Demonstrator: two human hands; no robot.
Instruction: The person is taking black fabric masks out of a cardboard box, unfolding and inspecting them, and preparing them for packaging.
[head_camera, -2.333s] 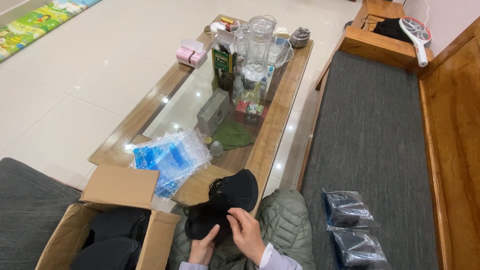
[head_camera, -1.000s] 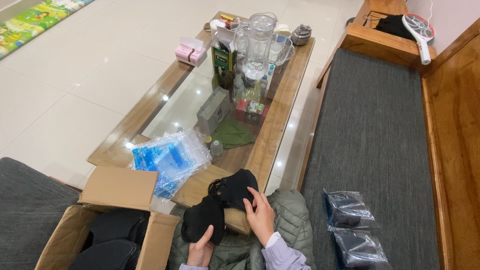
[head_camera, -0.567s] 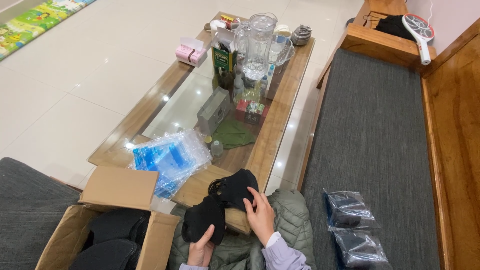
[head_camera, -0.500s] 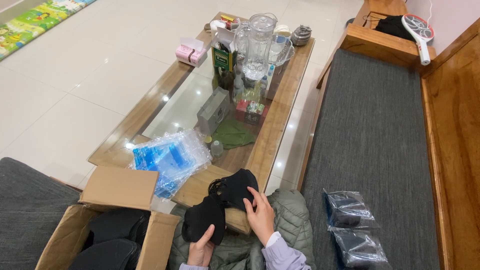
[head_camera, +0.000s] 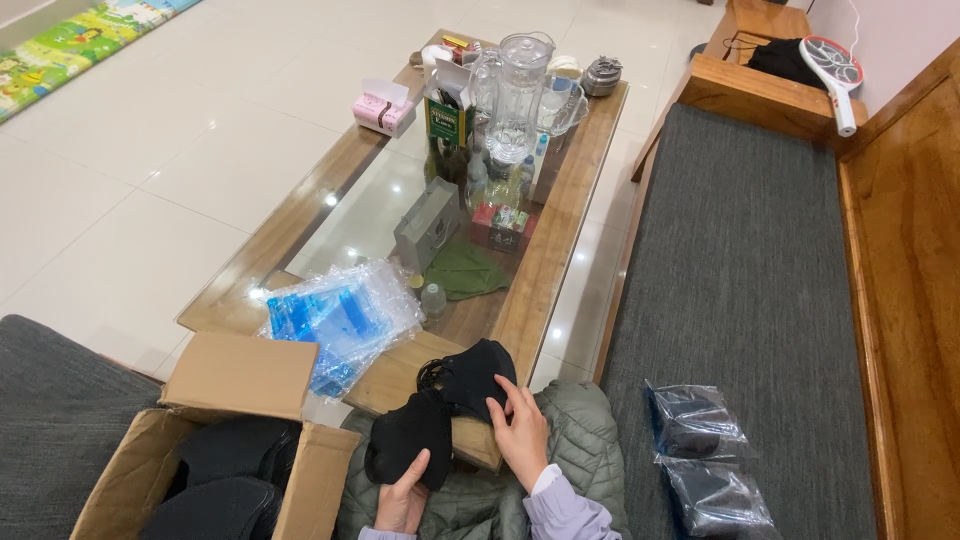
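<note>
The fingers (head_camera: 422, 468) of the left hand (head_camera: 403, 500) curl up around the lower edge of a black fabric mask (head_camera: 410, 448), pinching it from beneath, while the right hand (head_camera: 520, 435) lies nearly flat, fingers spread, pressing on a second black piece (head_camera: 470, 378) just beside the first. Both pieces rest on the near corner of the long wooden bench (head_camera: 545, 270) and partly over the person's lap, which is covered by a quilted olive jacket (head_camera: 585, 450).

The black cloth looks soft, light and floppy; I judge it would sag if lifted by one corner, so a hold along an edge or by the thin ear loops seems best. It is matte, not slippery, and unlikely to break.

To the left stands an open cardboard box (head_camera: 250, 400) with more dark folded cloth inside. A crinkled heap of clear and blue plastic bags (head_camera: 340, 315) lies on the glass-topped bench, glossy and slick. Further along stand a clear glass pitcher (head_camera: 520, 90) and a pink tissue box (head_camera: 383, 108). On the grey seat cushion (head_camera: 760, 280) to the right lie two sealed clear packets (head_camera: 705, 455) holding dark cloth.
</note>
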